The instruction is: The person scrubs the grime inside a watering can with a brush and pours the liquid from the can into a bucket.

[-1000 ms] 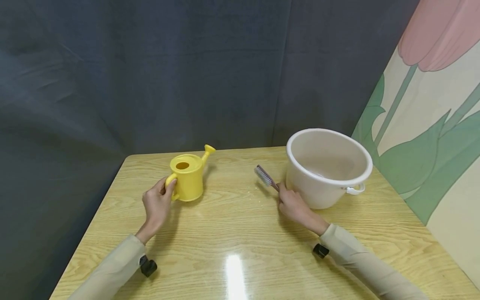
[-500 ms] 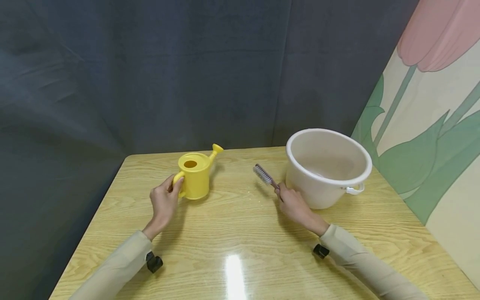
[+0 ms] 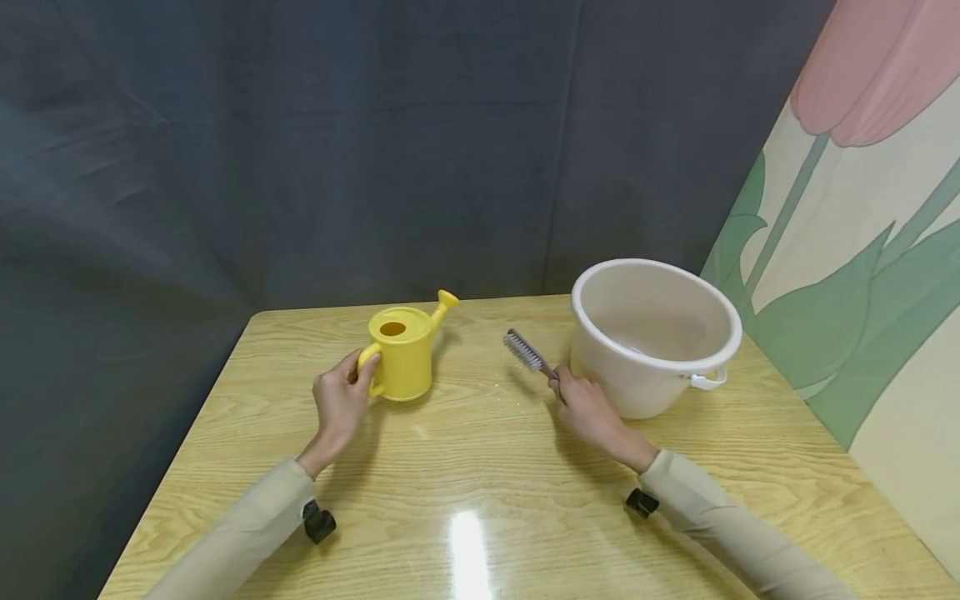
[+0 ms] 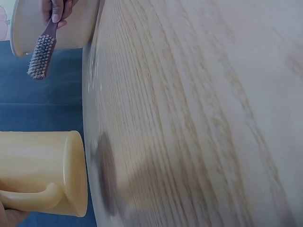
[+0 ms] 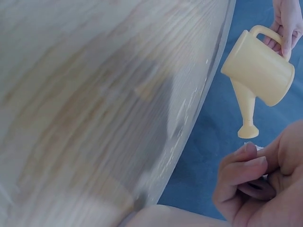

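My left hand [image 3: 341, 404] grips the handle of a yellow watering can [image 3: 405, 362], which is upright with its spout to the right. In the left wrist view the base of the can [image 4: 75, 172] shows apart from its shadow on the wood, so it hangs a little above the table. My right hand [image 3: 592, 417] holds a brush [image 3: 527, 350] by its handle, bristle end pointing up and left toward the can. The brush head [image 4: 41, 56] shows pale bristles in the left wrist view. In the right wrist view the curled fingers [image 5: 244, 172] hide most of the brush.
A white bucket [image 3: 626, 383] stands right behind the right hand, its handle [image 3: 708, 381] hanging on the right side. Small drops [image 3: 498, 396] dot the wooden table [image 3: 450, 467] below the brush. A dark curtain [image 3: 412, 150] closes off the back; a tulip-painted wall [image 3: 862, 292] lies right.
My left hand has carried the watering can to the right, closer to the brush. The right hand and brush have barely shifted; the bucket stays in place.
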Tool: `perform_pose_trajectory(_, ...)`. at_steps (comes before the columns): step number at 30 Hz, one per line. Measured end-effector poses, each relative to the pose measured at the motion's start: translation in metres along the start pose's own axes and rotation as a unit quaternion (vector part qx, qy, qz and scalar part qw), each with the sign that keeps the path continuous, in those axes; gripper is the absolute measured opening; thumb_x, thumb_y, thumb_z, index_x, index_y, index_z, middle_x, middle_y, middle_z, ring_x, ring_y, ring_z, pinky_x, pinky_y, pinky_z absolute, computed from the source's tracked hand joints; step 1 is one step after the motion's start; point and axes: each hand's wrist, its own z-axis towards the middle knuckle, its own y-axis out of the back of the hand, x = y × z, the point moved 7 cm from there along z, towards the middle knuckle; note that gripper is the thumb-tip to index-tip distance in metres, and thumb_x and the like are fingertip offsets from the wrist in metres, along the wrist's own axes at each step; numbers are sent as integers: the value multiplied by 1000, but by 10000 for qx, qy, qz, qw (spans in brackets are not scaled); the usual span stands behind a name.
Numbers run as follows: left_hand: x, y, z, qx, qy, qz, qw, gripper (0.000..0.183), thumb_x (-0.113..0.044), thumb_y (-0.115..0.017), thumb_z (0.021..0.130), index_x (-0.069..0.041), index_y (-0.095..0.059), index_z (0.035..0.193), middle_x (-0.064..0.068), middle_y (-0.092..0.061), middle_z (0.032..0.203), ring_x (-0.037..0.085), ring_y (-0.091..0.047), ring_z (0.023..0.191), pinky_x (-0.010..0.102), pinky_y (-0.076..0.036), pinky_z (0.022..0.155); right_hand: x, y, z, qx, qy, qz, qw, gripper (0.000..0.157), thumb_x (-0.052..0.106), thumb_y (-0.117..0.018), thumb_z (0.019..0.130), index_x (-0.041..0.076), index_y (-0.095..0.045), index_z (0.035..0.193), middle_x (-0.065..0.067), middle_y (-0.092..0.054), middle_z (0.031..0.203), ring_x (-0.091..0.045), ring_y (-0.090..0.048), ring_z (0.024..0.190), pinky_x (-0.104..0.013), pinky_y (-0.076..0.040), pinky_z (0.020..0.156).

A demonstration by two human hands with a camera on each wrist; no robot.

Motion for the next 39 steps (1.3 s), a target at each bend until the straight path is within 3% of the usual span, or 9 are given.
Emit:
perform_pose_trajectory(13, -5, -16, -1, 101, -24, -12, 9999, 22, -6, -71, 92, 11, -71, 105, 24, -72, 89, 31, -71, 68, 2, -45, 56, 3, 0, 0, 60, 10, 23, 10000, 11, 4, -51, 101, 2, -51, 91, -3, -47, 63, -20, -46, 53, -31, -38, 43)
perform_pose_trajectory(23, -8, -27, -3, 168, -134, -102, 9997, 21, -6, -72, 91, 10, -71, 104, 23, -73, 88, 29, -71, 69, 4, -46, 57, 3, 0, 1, 88, 20, 61, 9999, 12, 5, -49, 102, 2, -50, 90, -3, -45, 62, -19, -46, 52, -30, -37, 42)
perform_pose_trajectory(34, -12, -37, 0, 211, -235, 60, 9995, 19, -8, -71, 92, 8, -73, 102, 19, -73, 84, 20, -66, 61, 19, -51, 51, 5, 1, -1, 11, 7, 48, 10000, 12, 5, -50, 102, 2, -50, 90, -3, -43, 61, -19, -45, 51, -30, -37, 42)
perform_pose_trajectory(39, -14, -42, -2, 289, -292, 91, 9991, 19, -8, -71, 92, 7, -72, 102, 18, -73, 82, 18, -63, 58, 19, -49, 49, 9, 3, -3, 36, 33, 96, 9999, 12, 6, -50, 103, 3, -51, 91, -2, -43, 62, -16, -43, 50, -28, -37, 41)
